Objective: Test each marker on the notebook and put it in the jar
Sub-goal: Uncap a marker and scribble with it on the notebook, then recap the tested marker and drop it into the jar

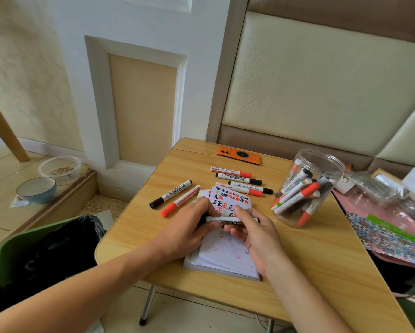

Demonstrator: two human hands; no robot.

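White marker gripped by both hands over notebook, mid-table.

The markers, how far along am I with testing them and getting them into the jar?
Partly done. The jar already holds a bunch of markers, and the notebook is covered in test marks. In hand: both the left hand and right hand grip a whiteboard marker over the notebook. Left: about six loose markers on the table.
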